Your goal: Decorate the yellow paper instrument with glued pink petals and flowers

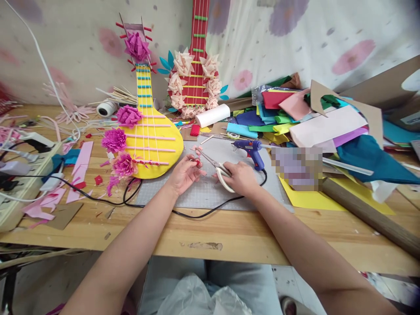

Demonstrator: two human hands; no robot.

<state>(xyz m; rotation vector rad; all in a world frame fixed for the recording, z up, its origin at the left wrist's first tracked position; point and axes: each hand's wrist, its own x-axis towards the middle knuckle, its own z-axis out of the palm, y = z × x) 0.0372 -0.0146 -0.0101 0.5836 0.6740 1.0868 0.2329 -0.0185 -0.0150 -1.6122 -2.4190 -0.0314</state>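
My left hand (185, 175) pinches a small red piece (197, 162), perhaps paper, between thumb and fingertips above the grey cutting mat (210, 199). In my right hand (241, 177) is a pair of scissors (225, 175) with white handles. Their blades point up and left, close to the fingers of my left hand. Small pink scraps (197, 149) lie by the blade tips. A blue glue gun (251, 151) stands just beyond my right hand, its black cable curving across the mat. To the left is a yellow paper lute (164, 148) with pink and purple paper flowers.
Behind stands a red paper instrument (196, 81) with cream flowers. Coloured paper sheets (285, 113) pile up at the back right, near a brown tube (367, 218). A power strip (22, 188) with cables and pink paper scraps (80, 166) lies at the left.
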